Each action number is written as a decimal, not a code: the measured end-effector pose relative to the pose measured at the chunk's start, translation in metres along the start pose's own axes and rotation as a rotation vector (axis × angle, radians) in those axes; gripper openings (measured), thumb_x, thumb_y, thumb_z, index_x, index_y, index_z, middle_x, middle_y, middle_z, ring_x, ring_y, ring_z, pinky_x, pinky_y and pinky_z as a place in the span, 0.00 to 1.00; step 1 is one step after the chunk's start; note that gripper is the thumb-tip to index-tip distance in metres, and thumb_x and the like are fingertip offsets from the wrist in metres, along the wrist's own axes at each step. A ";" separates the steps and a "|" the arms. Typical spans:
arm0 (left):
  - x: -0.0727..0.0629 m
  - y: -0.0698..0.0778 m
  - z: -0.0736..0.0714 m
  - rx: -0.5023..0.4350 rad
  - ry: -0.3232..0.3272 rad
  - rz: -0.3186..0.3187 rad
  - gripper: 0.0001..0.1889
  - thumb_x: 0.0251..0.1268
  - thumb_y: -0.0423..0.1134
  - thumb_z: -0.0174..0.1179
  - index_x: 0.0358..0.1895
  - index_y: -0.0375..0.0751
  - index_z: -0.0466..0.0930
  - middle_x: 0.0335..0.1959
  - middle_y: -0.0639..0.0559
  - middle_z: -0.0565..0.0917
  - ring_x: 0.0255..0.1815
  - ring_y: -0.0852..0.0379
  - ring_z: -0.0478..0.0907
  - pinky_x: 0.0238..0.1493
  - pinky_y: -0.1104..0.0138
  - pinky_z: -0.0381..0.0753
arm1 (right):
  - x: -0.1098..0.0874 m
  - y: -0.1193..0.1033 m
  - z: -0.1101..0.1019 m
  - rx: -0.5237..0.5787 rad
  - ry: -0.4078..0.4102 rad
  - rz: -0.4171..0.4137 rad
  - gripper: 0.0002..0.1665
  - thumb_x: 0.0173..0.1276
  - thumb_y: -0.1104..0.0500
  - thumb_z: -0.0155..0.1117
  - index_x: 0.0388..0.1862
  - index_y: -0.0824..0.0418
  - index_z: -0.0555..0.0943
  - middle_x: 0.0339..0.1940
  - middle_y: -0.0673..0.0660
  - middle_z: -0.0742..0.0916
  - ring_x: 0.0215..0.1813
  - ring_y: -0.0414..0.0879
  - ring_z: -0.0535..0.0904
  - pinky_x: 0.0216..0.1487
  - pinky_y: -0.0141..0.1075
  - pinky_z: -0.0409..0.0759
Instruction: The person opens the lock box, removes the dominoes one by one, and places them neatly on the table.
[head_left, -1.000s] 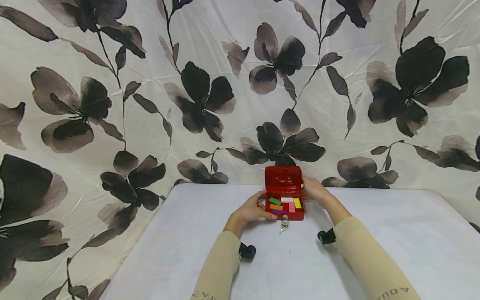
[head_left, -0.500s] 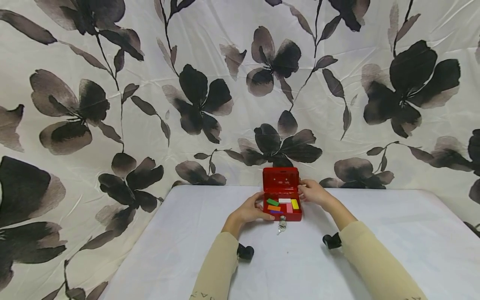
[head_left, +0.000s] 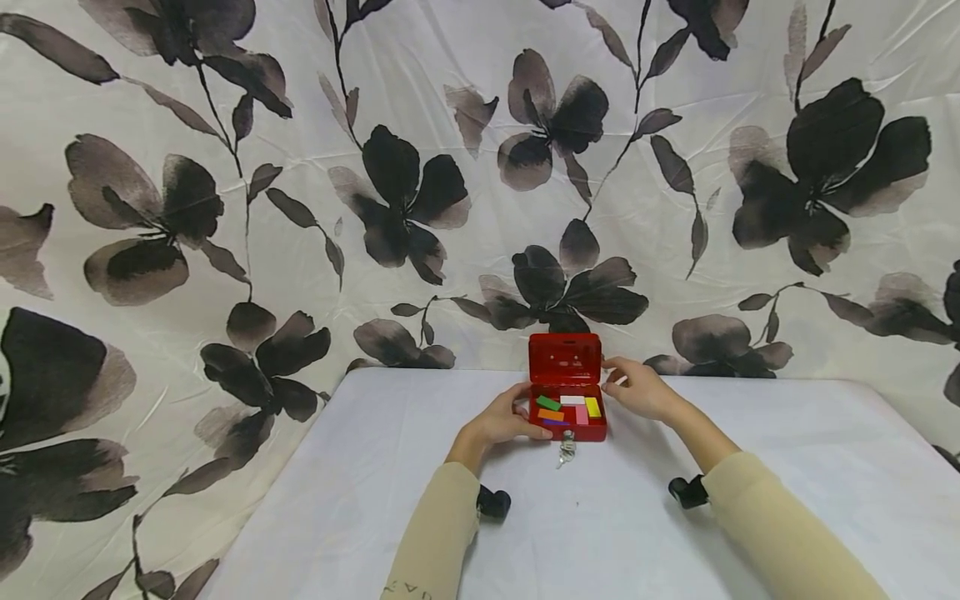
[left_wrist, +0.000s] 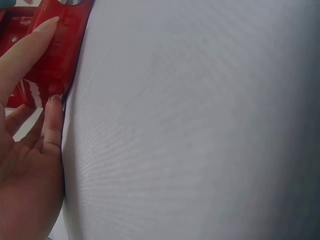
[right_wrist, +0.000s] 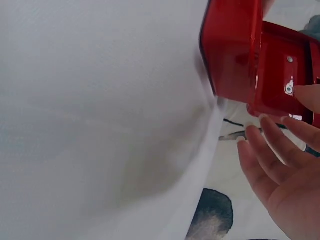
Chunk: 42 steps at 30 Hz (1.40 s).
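A small red cash box [head_left: 567,432] stands with its lid [head_left: 565,357] raised at the back of the table. Inside lie several coloured blocks: green, orange, white, pink, yellow [head_left: 592,407] and purple. Keys [head_left: 567,450] hang from the lock at its front. My left hand [head_left: 504,419] grips the box's left front corner, thumb on the front wall and fingers against the side, as the left wrist view also shows. At the lid's right edge is my right hand [head_left: 637,389], its fingers loosely extended; in the right wrist view the thumb [right_wrist: 307,97] overlaps the inside of the lid.
White cloth covers the table [head_left: 585,533], whose back edge runs just behind the box. Beyond it hangs a pale curtain [head_left: 420,75] with dark flowers. A black wrist camera [head_left: 495,502] sits on the left wrist, another [head_left: 688,492] on the right.
My right hand has shifted outward to the right from the box's side, its fingers loosening near the lid. The left hand keeps its hold, and the box has stayed in place.
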<state>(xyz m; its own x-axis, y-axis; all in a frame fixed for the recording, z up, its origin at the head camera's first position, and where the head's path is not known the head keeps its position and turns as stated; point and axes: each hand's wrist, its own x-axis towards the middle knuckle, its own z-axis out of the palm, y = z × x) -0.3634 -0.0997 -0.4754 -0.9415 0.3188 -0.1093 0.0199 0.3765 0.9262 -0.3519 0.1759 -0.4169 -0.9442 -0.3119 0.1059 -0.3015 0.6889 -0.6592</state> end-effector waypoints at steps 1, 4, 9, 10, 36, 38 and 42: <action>0.000 0.000 0.000 -0.002 0.000 0.001 0.47 0.52 0.38 0.80 0.77 0.50 0.65 0.68 0.50 0.74 0.58 0.50 0.70 0.59 0.53 0.80 | -0.001 0.001 0.000 -0.007 0.007 -0.017 0.26 0.74 0.62 0.60 0.67 0.73 0.72 0.53 0.69 0.84 0.50 0.60 0.81 0.49 0.51 0.84; 0.000 -0.001 0.001 -0.007 0.000 0.000 0.47 0.52 0.38 0.80 0.77 0.50 0.65 0.67 0.50 0.74 0.57 0.50 0.70 0.58 0.54 0.80 | -0.003 0.001 0.002 -0.025 0.026 -0.048 0.25 0.71 0.63 0.64 0.63 0.73 0.73 0.51 0.69 0.84 0.48 0.59 0.82 0.48 0.51 0.84; -0.001 -0.001 0.001 -0.011 0.002 -0.005 0.48 0.52 0.38 0.80 0.77 0.49 0.65 0.65 0.49 0.75 0.56 0.50 0.70 0.56 0.55 0.81 | -0.008 -0.002 0.003 -0.020 0.018 -0.067 0.26 0.68 0.63 0.68 0.62 0.73 0.75 0.51 0.69 0.84 0.49 0.59 0.81 0.47 0.49 0.85; 0.000 -0.001 0.001 -0.011 0.003 -0.007 0.47 0.52 0.38 0.80 0.77 0.49 0.65 0.65 0.49 0.75 0.56 0.50 0.70 0.56 0.55 0.81 | -0.009 -0.003 0.003 -0.021 0.012 -0.072 0.26 0.68 0.63 0.69 0.61 0.73 0.75 0.52 0.69 0.84 0.49 0.58 0.81 0.47 0.48 0.85; -0.003 0.002 0.001 0.023 0.018 -0.016 0.50 0.48 0.43 0.82 0.77 0.54 0.65 0.66 0.53 0.76 0.57 0.50 0.71 0.59 0.52 0.79 | -0.002 -0.010 0.023 -0.115 -0.117 -0.084 0.23 0.64 0.65 0.73 0.58 0.70 0.80 0.45 0.61 0.86 0.44 0.53 0.79 0.48 0.45 0.83; -0.002 0.002 0.002 0.014 0.015 -0.014 0.49 0.49 0.42 0.81 0.77 0.53 0.65 0.66 0.52 0.76 0.58 0.49 0.70 0.60 0.52 0.79 | -0.001 -0.012 0.024 -0.127 -0.126 -0.065 0.23 0.64 0.65 0.73 0.57 0.70 0.81 0.43 0.60 0.86 0.43 0.52 0.78 0.48 0.45 0.83; -0.002 0.002 0.002 0.006 0.010 -0.012 0.48 0.51 0.41 0.81 0.77 0.51 0.65 0.67 0.51 0.75 0.59 0.48 0.69 0.61 0.51 0.78 | 0.002 -0.016 0.024 -0.159 -0.147 -0.033 0.24 0.63 0.65 0.73 0.57 0.70 0.81 0.39 0.58 0.85 0.43 0.51 0.77 0.48 0.46 0.82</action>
<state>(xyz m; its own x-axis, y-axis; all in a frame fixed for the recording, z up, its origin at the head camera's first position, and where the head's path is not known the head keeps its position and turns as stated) -0.3610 -0.0979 -0.4743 -0.9449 0.3058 -0.1167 0.0107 0.3850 0.9228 -0.3463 0.1490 -0.4239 -0.9074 -0.4202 0.0079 -0.3600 0.7674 -0.5306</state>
